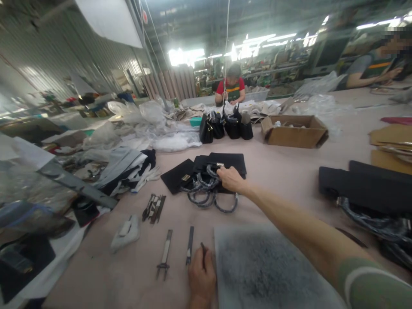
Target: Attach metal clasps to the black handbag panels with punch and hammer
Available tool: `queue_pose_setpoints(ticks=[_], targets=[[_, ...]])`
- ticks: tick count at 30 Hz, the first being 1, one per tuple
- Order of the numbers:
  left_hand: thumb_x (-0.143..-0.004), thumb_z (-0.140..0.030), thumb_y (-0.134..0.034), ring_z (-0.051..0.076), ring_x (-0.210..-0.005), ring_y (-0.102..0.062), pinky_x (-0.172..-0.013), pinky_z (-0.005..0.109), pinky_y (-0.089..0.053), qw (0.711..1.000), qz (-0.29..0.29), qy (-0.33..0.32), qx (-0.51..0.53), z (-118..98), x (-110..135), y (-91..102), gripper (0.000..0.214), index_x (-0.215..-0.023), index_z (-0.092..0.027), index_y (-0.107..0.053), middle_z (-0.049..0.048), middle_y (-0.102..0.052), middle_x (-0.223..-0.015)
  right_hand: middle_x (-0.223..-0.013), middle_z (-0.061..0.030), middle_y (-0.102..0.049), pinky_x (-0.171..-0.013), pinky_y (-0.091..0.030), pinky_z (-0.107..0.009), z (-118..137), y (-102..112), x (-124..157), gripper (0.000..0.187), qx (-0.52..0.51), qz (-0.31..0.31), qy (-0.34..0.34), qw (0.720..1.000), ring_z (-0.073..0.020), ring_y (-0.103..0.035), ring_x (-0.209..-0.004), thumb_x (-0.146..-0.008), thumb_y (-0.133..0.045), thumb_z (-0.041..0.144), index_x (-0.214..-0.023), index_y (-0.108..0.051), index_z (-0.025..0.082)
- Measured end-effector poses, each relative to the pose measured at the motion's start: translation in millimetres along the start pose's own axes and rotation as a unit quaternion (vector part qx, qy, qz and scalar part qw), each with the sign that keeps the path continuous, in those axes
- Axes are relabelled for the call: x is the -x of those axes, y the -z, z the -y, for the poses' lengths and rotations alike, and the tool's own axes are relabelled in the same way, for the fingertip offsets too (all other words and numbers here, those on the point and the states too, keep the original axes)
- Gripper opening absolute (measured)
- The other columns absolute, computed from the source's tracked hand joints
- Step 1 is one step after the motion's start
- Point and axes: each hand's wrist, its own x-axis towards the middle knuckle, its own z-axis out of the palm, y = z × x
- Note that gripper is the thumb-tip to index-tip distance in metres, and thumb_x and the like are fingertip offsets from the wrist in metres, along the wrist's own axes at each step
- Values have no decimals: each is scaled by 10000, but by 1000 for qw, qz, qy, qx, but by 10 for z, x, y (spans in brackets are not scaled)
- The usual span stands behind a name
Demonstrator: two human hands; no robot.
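Well, black panels (236,159): flat, smooth, matte pieces with straight edges, overlapping in a loose stack near the middle of the table; the leftmost bears a small gold-coloured plate.
Wrapped handles (208,185): curved loops in glossy, wrinkled clear film, lying over and below the panels' near edge.
Right hand (231,178): stretched forward over the panels, fingers drawn narrowly together at a shiny metal fitting by one loop; I cannot tell whether they grip it.
Left hand (202,277): fingers curled around a slim dark tool (203,249), just beside the grey board's left edge.
Grey board (251,257): flat, straight-edged, mottled with dark smudges.
Loose tools: a pale-and-dark fork-ended tool (165,253), a narrow dark strip (190,242), and a cluster of thin strips (154,209) farther up.
White lump (126,234): soft-looking, rounded, left of the tools.
Cardboard box (291,137): brown, open-topped, holding small pale pieces.
Black bags (233,128): boxy and upright, left of the box.
Table (277,180): dull pinkish surface, crumpled clear plastic (177,139) along its far left.
Room: corrugated wall (38,47), bright lights, upright rolls (172,83), a person in red sleeves (231,91) across the table, another person (367,71) at far right.
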Motion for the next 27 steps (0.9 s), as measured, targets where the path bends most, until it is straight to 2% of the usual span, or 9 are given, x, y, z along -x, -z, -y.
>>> queue_pose_setpoints(ticks=[4,7,8,11,15,19,23,25,27], targets=[[-970,-370,-483,233,-725,-725,-672,299,-525,1000,12,11,-10,-34,-44,75,257,-884,-201,-656,85,-741,-775,-1047,-110,-642,-723,-360,-294,-59,241,543,213,13,-9,-11,1000,-126,-529,-751,-979,-405,91,-1065,-599,91],[-959,-375,-496,225,-728,-714,-689,299,-513,999,27,35,-3,-38,-60,97,250,-881,-199,-655,89,-742,-795,-959,-101,-627,-719,-372,-305,37,316,1333,151,13,-5,1,1000,-155,-512,-754,-940,-443,77,-946,-588,121],[-957,-378,-499,221,-723,-710,-690,297,-508,999,31,42,0,-41,-64,104,250,-874,-200,-654,88,-741,-794,-921,-90,-621,-726,-386,-307,109,311,1651,142,8,-4,14,1000,-167,-518,-766,-917,-458,65,-896,-577,142],[-949,-383,-509,211,-706,-698,-684,289,-492,998,40,55,10,-55,-79,125,243,-859,-205,-648,79,-735,-780,-934,-89,-628,-816,-436,-331,414,203,2610,181,-47,-73,83,993,-201,-549,-859,-906,-437,39,-876,-553,175],[-940,-379,-511,213,-726,-694,-698,290,-484,998,35,58,9,-81,-99,147,231,-876,-204,-648,79,-737,-791,-955,-68,-645,-849,-440,-354,851,4,3536,247,-90,-63,60,992,-198,-554,-836,-874,-424,-6,-916,-564,193],[-934,-362,-516,208,-734,-695,-720,286,-485,997,36,63,1,-113,-100,163,214,-878,-201,-646,78,-739,-796,-1009,-70,-677,-905,-442,-383,1085,-61,3974,292,-100,-71,12,992,-212,-583,-897,-837,-428,-18,-953,-594,193],[-947,-339,-504,208,-769,-706,-752,278,-489,995,54,85,-16,-200,-141,213,215,-912,-189,-653,83,-750,-819,-1200,-117,-677,-957,-457,-411,1095,-33,4144,400,-91,-75,5,993,-232,-618,-1048,-829,-410,-4,-1119,-622,172],[-981,-342,-460,207,-821,-714,-769,271,-488,987,101,100,-70,-277,-215,258,259,-958,-178,-659,99,-761,-879,-1306,-159,-637,-941,-479,-417,1047,-1,4146,447,-77,-82,-2,994,-258,-615,-1135,-861,-426,56,-1267,-586,150],[-1003,-345,-432,220,-877,-719,-775,275,-485,972,159,105,-134,-369,-319,307,298,-974,-168,-670,122,-764,-934,-1300,-171,-639,-915,-497,-423,973,29,4073,426,-62,-103,-22,992,-278,-625,-1140,-911,-451,147,-1320,-570,155]])
